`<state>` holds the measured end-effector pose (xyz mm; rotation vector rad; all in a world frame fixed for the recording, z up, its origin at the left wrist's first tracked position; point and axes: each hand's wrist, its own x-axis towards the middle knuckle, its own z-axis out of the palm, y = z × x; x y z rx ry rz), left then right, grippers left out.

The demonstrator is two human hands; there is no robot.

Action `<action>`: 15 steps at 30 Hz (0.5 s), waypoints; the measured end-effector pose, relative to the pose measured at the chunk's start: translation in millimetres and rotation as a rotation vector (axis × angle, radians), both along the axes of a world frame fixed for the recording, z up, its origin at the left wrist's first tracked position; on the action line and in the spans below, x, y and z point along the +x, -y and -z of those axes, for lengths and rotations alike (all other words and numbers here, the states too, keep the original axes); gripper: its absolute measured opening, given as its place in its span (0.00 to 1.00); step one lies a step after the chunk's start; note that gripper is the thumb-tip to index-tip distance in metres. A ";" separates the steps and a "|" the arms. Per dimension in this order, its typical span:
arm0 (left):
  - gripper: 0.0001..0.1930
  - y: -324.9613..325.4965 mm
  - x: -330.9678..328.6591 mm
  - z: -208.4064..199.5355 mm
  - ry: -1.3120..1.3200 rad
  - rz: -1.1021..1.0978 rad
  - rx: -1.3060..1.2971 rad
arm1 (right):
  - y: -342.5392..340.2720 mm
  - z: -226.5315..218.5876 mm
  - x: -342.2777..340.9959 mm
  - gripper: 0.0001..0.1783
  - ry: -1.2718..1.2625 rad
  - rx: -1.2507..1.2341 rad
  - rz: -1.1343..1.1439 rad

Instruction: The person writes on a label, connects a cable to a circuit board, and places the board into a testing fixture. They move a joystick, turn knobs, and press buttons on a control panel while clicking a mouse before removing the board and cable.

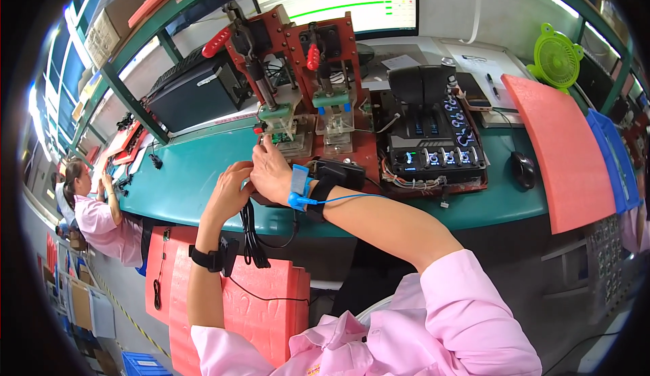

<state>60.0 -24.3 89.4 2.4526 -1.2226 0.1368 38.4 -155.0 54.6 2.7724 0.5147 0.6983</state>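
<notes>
My left hand (229, 192) is closed at the near edge of the green bench, fingers curled against my right hand. From beneath it hangs a coiled black cable (252, 240), which it seems to hold; the grip itself is partly hidden. My right hand (272, 174) reaches to the left side of the left toggle-clamp fixture (292, 144), its fingers together beside a small green circuit board (279, 137). What those fingertips hold is hidden. The clamp's red handle (217, 42) stands above. A blue wrist strap (299, 188) circles my right wrist.
A second clamp fixture (336, 139) stands alongside. Right of it are a control box with knobs (433, 156), a black mouse (522, 170) and a pink foam sheet (562, 152). More pink foam (254, 308) lies below the bench edge. A co-worker (101, 213) sits at far left.
</notes>
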 end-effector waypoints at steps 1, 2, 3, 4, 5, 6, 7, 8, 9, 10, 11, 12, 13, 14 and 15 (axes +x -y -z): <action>0.14 0.1 1.6 0.5 0.009 0.002 0.006 | -0.1 1.7 1.9 0.10 0.038 0.030 -0.002; 0.14 1.9 2.8 2.4 0.015 0.009 0.011 | 1.4 3.6 2.4 0.10 0.073 0.060 0.001; 0.14 2.5 2.6 2.7 0.009 0.028 0.013 | 2.0 5.1 3.2 0.10 0.068 0.061 0.020; 0.14 1.6 1.0 1.2 0.006 0.019 0.009 | 1.5 6.0 4.6 0.10 0.093 0.090 0.005; 0.14 -0.9 -0.9 -0.9 0.005 0.007 0.007 | 0.0 6.0 5.7 0.10 0.120 0.121 -0.015; 0.14 -1.5 -1.8 -0.7 0.004 -0.006 0.005 | 0.6 6.6 6.0 0.10 0.148 0.151 -0.034; 0.14 -2.3 -0.7 0.3 0.004 0.006 0.008 | 1.1 7.6 7.3 0.10 0.149 0.153 -0.022; 0.14 -2.9 0.2 1.0 -0.001 0.000 0.002 | 2.1 8.5 8.3 0.10 0.149 0.170 -0.034; 0.14 -2.7 0.7 1.2 -0.005 -0.006 -0.005 | 3.8 9.3 9.0 0.10 0.151 0.188 -0.046; 0.15 -3.8 0.5 2.2 -0.011 -0.019 -0.010 | 4.4 7.5 7.2 0.10 0.150 0.207 -0.064; 0.15 -3.6 -0.3 2.5 -0.010 -0.015 -0.006 | 5.7 5.7 5.1 0.10 0.152 0.210 -0.060; 0.15 -2.8 -1.7 2.2 -0.018 -0.016 -0.013 | 7.0 3.9 2.7 0.10 0.145 0.215 -0.066; 0.16 -1.9 -3.3 1.6 -0.025 -0.017 -0.020 | 8.2 2.2 0.2 0.10 0.139 0.220 -0.072; 0.17 -1.1 -4.9 1.1 -0.032 -0.018 -0.028 | 9.1 0.4 -2.2 0.10 0.133 0.225 -0.078; 0.17 -1.3 -7.5 1.5 -0.033 -0.017 -0.026 | 8.9 -3.1 -6.9 0.10 0.133 0.227 -0.076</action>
